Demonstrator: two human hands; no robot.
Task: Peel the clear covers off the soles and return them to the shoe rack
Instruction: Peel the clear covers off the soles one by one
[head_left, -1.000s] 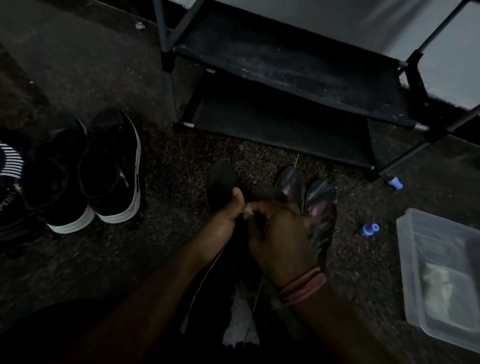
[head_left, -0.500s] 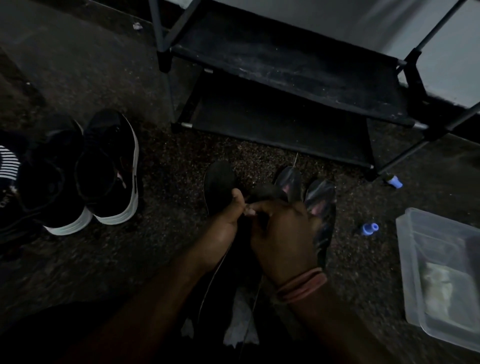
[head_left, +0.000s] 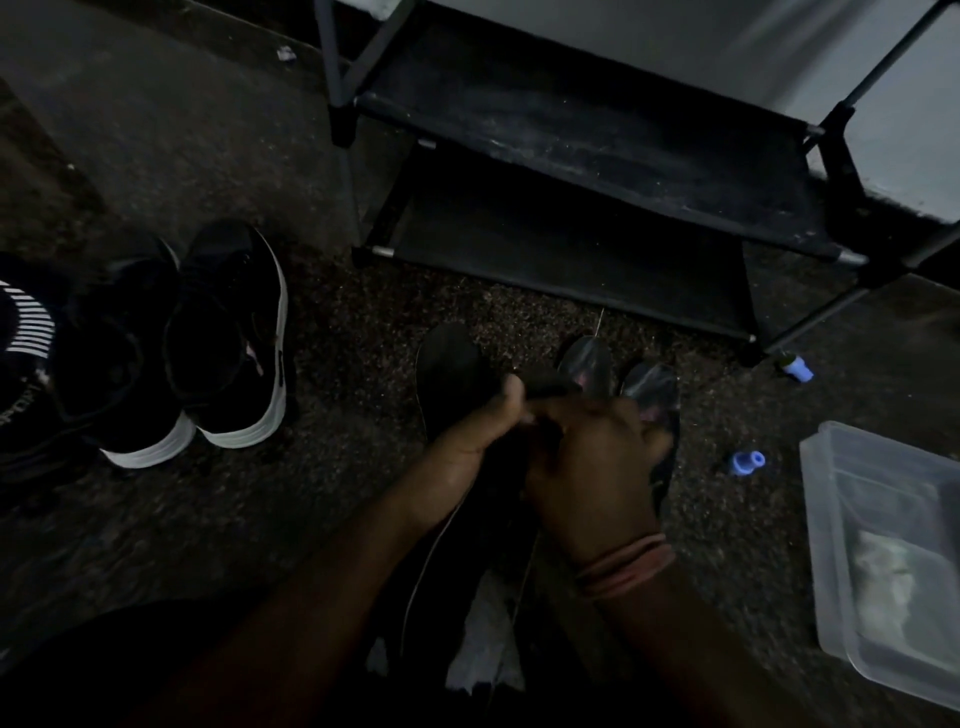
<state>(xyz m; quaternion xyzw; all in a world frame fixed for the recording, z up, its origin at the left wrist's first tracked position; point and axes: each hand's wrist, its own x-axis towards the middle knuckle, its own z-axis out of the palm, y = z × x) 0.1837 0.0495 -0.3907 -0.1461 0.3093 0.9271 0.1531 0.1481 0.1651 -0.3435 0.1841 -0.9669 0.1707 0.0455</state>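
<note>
Dim light. Left hand (head_left: 467, 447) and right hand (head_left: 592, 467) meet over the floor, fingers curled, pinching a dark sole (head_left: 452, 374) near its toe. Just right, two film-covered soles (head_left: 649, 395) lie flat. Beyond, shoe rack (head_left: 597, 156); black sneakers (head_left: 228, 343) far left.

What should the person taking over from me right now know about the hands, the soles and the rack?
Left hand: grips a dark sole held between both hands, thumb on top.
Right hand: fingers curled, pinching at the same sole where the hands meet; too dark to tell whether it has the cover.
Two soles still in clear covers lie on the floor beyond the right hand.
Shoe rack: both visible shelves hold no soles.
Done: nothing returned yet.
Left: finish this peel, peel the two covered soles, put them all on the rack.
</note>
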